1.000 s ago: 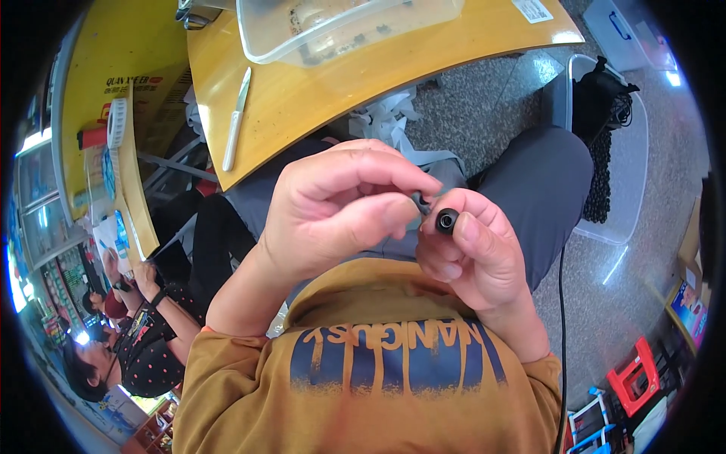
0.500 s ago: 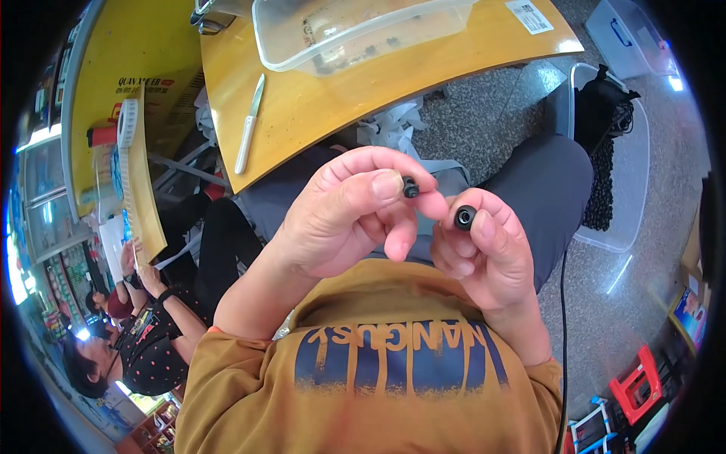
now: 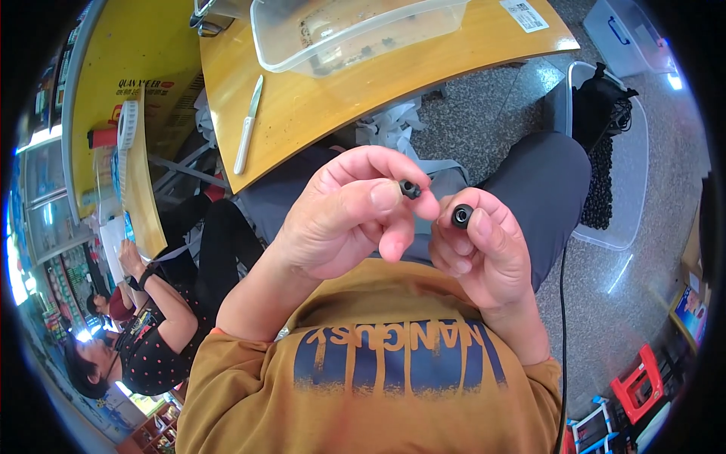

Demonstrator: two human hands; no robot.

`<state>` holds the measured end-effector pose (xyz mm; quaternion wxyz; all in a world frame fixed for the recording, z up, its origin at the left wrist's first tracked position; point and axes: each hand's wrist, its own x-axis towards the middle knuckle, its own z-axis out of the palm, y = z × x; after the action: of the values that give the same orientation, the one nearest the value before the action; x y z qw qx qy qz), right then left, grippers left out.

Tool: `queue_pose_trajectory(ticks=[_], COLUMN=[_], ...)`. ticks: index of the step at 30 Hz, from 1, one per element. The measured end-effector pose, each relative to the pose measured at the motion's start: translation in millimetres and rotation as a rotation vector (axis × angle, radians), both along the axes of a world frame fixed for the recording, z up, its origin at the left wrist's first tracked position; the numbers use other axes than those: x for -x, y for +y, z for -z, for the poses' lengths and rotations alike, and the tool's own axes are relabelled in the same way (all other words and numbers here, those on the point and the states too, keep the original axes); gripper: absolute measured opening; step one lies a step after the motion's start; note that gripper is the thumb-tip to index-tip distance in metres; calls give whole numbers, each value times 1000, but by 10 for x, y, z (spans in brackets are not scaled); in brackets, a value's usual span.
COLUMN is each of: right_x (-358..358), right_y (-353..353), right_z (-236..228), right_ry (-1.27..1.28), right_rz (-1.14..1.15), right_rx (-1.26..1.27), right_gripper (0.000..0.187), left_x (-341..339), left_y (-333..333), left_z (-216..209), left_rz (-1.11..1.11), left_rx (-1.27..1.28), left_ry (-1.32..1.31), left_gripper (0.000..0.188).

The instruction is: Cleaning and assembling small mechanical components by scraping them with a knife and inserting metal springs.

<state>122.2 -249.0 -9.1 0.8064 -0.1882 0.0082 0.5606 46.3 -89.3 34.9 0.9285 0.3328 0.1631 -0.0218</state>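
Pinching small black piece in left hand, hollow black cap in right hand; could drop if pinched loosely.

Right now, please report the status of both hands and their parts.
Left hand pinching small black part. Right hand holding black hollow piece. The two apart, left fingertip between them.
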Motion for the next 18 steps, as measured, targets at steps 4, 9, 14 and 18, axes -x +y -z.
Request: queue_pose_trajectory(ticks=[4,9,14,18], right_x=[17,34,36,36], right_y=[-5,5,-1,4], right_z=[-6,-46,-37,-52], right_ry=[-7,-76,-43,-48], right_rz=[8,16,-24,-23], right_rx=[-4,44,30,35], right_gripper=[25,24,26,25], left_x=[17,65,86,66], left_y=[-19,-63,-113,-90], left_z=[-38,-166,-255,-291], left_rz=[-13,-63,-98,-29], left_rx=[-128,-515,-1063,-1284], left_ry=[26,10,-47,-170], left_gripper=[18,20,20,24])
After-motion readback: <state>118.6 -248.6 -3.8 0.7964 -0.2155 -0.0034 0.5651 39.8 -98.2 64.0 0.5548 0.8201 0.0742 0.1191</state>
